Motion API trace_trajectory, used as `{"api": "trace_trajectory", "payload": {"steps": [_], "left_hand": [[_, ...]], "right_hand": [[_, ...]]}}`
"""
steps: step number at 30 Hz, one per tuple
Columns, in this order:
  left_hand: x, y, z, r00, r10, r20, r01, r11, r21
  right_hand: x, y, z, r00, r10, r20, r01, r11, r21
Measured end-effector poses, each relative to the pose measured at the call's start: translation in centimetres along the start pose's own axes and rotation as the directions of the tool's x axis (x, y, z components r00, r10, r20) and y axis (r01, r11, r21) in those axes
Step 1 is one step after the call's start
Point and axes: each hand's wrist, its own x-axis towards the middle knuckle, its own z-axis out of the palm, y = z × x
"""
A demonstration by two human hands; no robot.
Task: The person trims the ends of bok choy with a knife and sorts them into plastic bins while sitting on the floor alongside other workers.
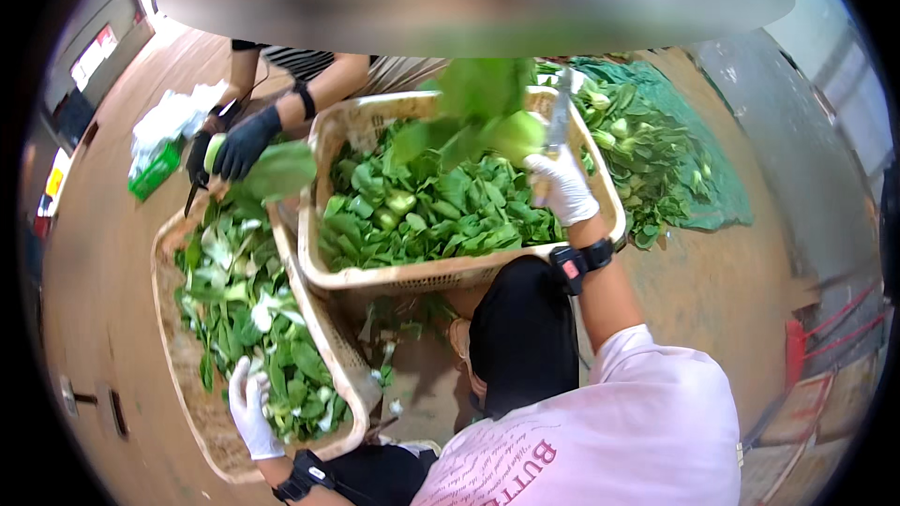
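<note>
My right hand, in a white glove, is raised over the right rim of a plastic crate of leafy greens. It grips a knife whose blade points up. A head of bok choy, blurred, is right at the fingers, its leaves to the left; whether the hand also grips it I cannot tell. My left hand, also white-gloved, is over the near left part of a second crate with loose green and pale leaves. Its fingers are apart, with nothing seen in them.
Across from me, a co-worker's black-gloved hands hold a bok choy and a knife. More bok choy lies on a green sheet at right. A green basket and white plastic bags stand at left. The top is blurred out.
</note>
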Motion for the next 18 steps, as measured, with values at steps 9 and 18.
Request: {"api": "trace_trajectory", "payload": {"steps": [9, 18], "left_hand": [[2.2, -3.5, 2.6, 0.994, -0.019, 0.105, 0.013, 0.998, 0.066], [1.7, -4.1, 1.7, 0.978, -0.021, 0.206, -0.034, 0.965, 0.261]], "right_hand": [[14.5, -0.2, -29.1, 0.695, 0.136, -0.706, -0.204, 0.979, -0.013], [8.4, 7.4, -12.6, 0.976, 0.138, -0.166, -0.189, 0.920, -0.345]]}}
